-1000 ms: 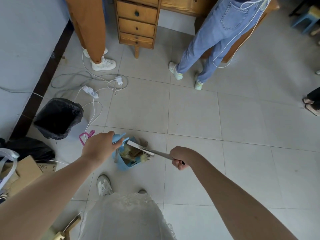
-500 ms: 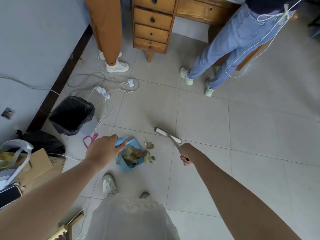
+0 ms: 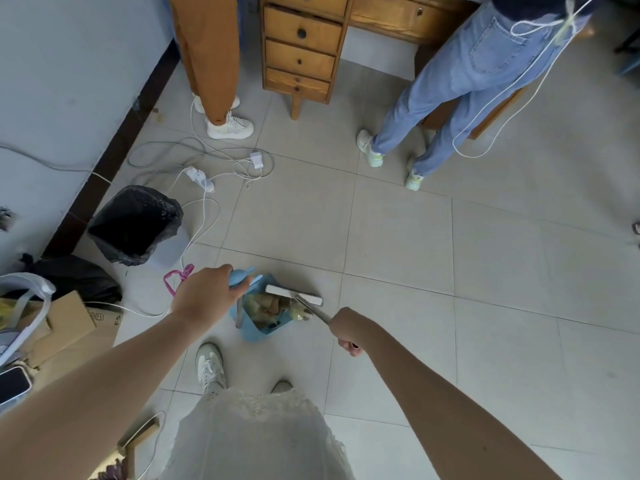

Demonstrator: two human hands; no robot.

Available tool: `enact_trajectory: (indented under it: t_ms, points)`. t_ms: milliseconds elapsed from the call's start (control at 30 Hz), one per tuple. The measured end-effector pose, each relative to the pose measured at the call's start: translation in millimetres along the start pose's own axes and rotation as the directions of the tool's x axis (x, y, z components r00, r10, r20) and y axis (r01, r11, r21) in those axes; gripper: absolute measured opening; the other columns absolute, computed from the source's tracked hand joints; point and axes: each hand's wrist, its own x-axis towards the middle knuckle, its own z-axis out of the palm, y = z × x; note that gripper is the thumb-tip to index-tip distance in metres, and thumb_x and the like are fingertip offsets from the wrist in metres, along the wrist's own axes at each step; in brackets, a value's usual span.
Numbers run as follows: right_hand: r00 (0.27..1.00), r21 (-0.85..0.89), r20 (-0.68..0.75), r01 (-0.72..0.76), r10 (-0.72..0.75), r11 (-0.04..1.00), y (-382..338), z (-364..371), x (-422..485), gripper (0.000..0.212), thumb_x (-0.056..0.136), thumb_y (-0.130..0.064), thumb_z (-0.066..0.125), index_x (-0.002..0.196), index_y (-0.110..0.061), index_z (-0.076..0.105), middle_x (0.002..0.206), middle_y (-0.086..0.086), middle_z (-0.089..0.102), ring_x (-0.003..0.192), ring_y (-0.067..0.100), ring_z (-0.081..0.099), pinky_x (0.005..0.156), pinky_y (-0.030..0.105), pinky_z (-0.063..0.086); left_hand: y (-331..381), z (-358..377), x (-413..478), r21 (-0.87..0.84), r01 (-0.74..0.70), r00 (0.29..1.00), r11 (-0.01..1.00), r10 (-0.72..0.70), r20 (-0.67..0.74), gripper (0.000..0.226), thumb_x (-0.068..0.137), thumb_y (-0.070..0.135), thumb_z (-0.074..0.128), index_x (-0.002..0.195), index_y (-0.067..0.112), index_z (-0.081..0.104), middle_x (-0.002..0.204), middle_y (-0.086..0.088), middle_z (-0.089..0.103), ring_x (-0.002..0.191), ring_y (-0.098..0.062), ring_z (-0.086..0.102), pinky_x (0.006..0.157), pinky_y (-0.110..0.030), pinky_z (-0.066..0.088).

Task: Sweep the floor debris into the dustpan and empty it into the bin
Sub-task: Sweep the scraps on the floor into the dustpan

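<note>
Blue dustpan [image 3: 258,332] on the floor [image 3: 398,244], full of loose, light scraps [image 3: 266,304]; probably stiff plastic, easily spilled, so keep level. Left hand [image 3: 207,294] fingers clamped on its handle [image 3: 242,276], right hand [image 3: 348,332] fingers round the broom [image 3: 293,294]. Bin [image 3: 135,225] near, leftward.

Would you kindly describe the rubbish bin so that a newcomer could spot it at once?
Follow the dark skirting board along the grey wall on the left. Beside it stands the pale blue bin lined with a black plastic bag, white cables trailing past it. Unlike the slumped black bag nearby, its top gapes open.
</note>
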Motion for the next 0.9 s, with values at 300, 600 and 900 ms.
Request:
enact_trajectory:
  t_ms: [300, 600, 900]
  points:
    - [0.987, -0.073, -0.132, 0.079, -0.089, 0.994, -21, -67, -40, 0.025, 0.087, -0.005, 0.024, 0.065, -0.013, 0.033, 0.031, 0.001, 0.028, 0.043, 0.014, 0.021, 0.038, 0.013, 0.016, 6, -4, 1, 0.016, -0.030, 0.999, 0.999, 0.030, 0.025, 0.040, 0.088, 0.054, 0.050, 0.072, 0.018, 0.048, 0.055, 0.000, 0.055, 0.050, -0.018, 0.054, 0.043, -0.026, 0.035]
    - [0.971, -0.033, -0.233, 0.036, -0.043, 0.999, -8, -77, -17, 0.029, 0.089, -0.005, 0.030, 0.060, -0.012, 0.033, 0.026, 0.001, 0.030, 0.041, 0.015, 0.024, 0.039, 0.015, 0.022, -2, -6, -10, -0.010, 0.016, 1.000, 1.000, -0.016, 0.008, 0.039, 0.088, 0.053, 0.051, 0.069, 0.019, 0.049, 0.051, 0.004, 0.051, 0.045, -0.010, 0.047, 0.039, -0.023, 0.028]
    - [0.984, 0.096, -0.179, 0.016, 0.002, 0.995, 21, -72, -12, 0.040, 0.092, -0.002, 0.035, 0.054, -0.014, 0.026, 0.025, -0.002, 0.024, 0.049, 0.014, 0.018, 0.052, 0.021, 0.019, 2, -24, -11, -0.061, 0.022, 1.000, 0.998, -0.023, -0.015, 0.036, 0.085, 0.050, 0.054, 0.063, 0.024, 0.042, 0.050, 0.005, 0.048, 0.046, -0.011, 0.047, 0.041, -0.024, 0.027]
